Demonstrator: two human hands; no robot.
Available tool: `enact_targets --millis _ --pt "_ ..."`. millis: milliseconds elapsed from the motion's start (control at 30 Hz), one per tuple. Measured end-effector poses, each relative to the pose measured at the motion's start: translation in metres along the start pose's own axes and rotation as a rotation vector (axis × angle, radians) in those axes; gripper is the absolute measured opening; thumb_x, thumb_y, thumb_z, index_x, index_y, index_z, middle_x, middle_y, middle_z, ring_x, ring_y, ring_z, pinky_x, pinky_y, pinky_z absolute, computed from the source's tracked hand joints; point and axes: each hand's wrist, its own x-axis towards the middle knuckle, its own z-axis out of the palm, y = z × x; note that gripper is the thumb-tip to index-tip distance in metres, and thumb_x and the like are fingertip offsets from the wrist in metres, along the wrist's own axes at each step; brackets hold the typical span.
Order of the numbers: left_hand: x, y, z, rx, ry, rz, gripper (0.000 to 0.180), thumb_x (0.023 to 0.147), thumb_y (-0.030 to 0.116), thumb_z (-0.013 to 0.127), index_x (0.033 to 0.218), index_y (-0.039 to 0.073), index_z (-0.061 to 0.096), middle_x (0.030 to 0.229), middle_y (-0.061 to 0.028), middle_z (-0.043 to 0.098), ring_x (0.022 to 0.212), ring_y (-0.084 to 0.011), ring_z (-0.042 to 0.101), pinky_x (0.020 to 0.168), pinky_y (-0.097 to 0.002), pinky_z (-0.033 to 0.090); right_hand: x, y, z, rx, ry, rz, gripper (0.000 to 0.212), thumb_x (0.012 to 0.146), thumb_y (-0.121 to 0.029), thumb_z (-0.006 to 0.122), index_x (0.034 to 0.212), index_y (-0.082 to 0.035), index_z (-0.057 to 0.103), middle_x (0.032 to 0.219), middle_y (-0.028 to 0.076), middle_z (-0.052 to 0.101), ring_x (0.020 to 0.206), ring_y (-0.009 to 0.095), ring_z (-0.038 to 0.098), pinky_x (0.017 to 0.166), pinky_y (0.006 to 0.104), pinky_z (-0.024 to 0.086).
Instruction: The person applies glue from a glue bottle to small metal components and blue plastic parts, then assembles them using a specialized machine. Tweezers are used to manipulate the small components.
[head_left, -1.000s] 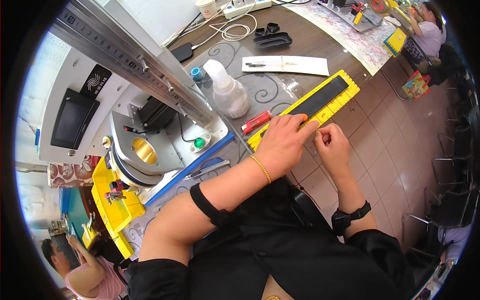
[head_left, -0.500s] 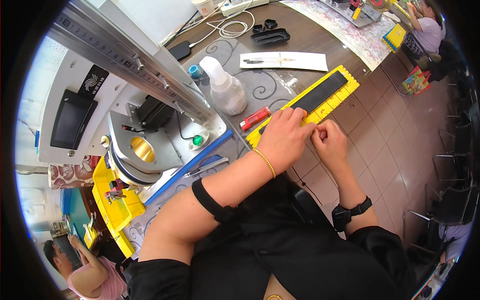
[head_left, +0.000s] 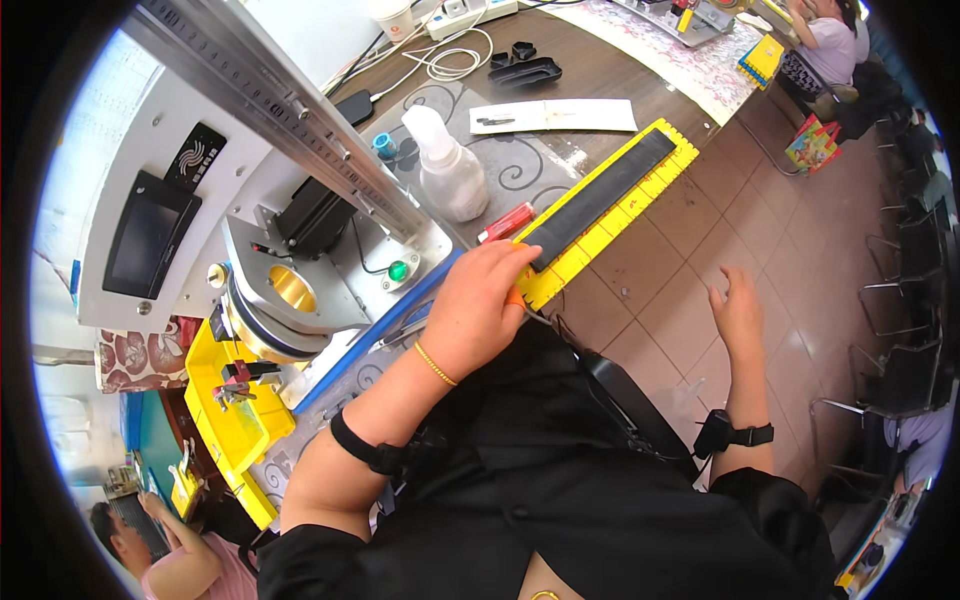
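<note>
A long yellow rack [head_left: 630, 203] with notched edges and a black strip [head_left: 608, 198] along its middle lies slanted at the desk's front edge. My left hand [head_left: 478, 305] grips its near end, fingertips on the end of the black strip. Something orange [head_left: 515, 297] shows at the left thumb; I cannot make out what it is. Over the floor to the right, my right hand [head_left: 738, 312] is apart from the rack, fingers spread, nothing visible in it. Beside the rack lies a red lighter-like object [head_left: 508, 222].
At left stands a metal machine with a ruled column [head_left: 290, 110], a small screen [head_left: 150, 238] and a green button [head_left: 398, 271]. A spray bottle [head_left: 450, 170], white card [head_left: 552, 116] and cables [head_left: 452, 62] lie behind. A yellow bin [head_left: 232, 405] sits lower left. Other people sit at both sides.
My hands, close together over the rack before, are now apart. The left has drawn back to the rack's near end; the right has moved away to the right and its fingers have spread.
</note>
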Motion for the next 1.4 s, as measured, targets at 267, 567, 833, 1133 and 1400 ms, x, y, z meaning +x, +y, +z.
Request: enact_targets --millis 267,567,833,1133,1400 --pt "-0.019 -0.001 0.011 0.114 0.004 0.133 0.042 0.072 -0.001 0.064 0.113 0.003 0.061 0.125 -0.0144 0.058 0.111 -0.0321 0.056 0.097 -0.0431 0.044 -0.01 -0.182 -0.009 0.664 -0.309 -0.364 0.017 0.081 -0.008 0.072 0.094 -0.003 0.063 0.084 0.007 0.062 0.063 0.014 0.059 0.059 0.0255 0.048" --pt "-0.023 -0.003 0.007 0.042 -0.045 0.083 0.042 0.069 -0.002 0.064 0.11 0.005 0.062 0.13 -0.0115 0.056 0.111 -0.0307 0.056 0.097 -0.04 0.045 -0.007 -0.192 0.003 0.497 -0.212 -0.444 0.011 0.08 -0.007 0.068 0.085 -0.003 0.058 0.077 0.01 0.062 0.063 0.025 0.064 0.058 0.035 0.053" --pt "-0.023 -0.003 0.004 0.026 -0.041 0.099 0.041 0.07 -0.004 0.059 0.11 0.005 0.063 0.127 -0.0118 0.057 0.112 -0.0325 0.055 0.098 -0.04 0.045 0.004 -0.213 -0.032 0.728 -0.069 -0.391 0.009 0.086 -0.008 0.065 0.086 -0.003 0.058 0.074 0.005 0.061 0.062 0.016 0.063 0.055 0.0288 0.05" --pt "-0.004 0.037 -0.068 -1.46 0.156 -0.293 0.045 0.105 0.032 0.034 0.134 0.001 0.048 0.117 -0.0101 0.063 0.104 -0.0168 0.062 0.093 -0.0333 0.048 0.034 -0.276 -0.13 1.194 -0.696 -0.42 0.008 0.091 -0.01 0.06 0.092 -0.004 0.055 0.083 -0.005 0.053 0.071 0.0 0.044 0.061 0.0172 0.037" --pt "0.001 0.037 -0.102 -1.42 0.279 -0.389 0.038 0.105 0.033 0.038 0.123 0.003 0.055 0.069 0.0056 0.035 0.056 -0.0053 0.028 0.053 -0.0209 0.026 0.119 -0.358 -0.098 1.261 -0.534 -0.58 0.017 0.096 -0.022 0.059 0.095 -0.005 0.058 0.073 -0.007 0.048 0.062 0.001 0.04 0.054 0.0179 0.033"
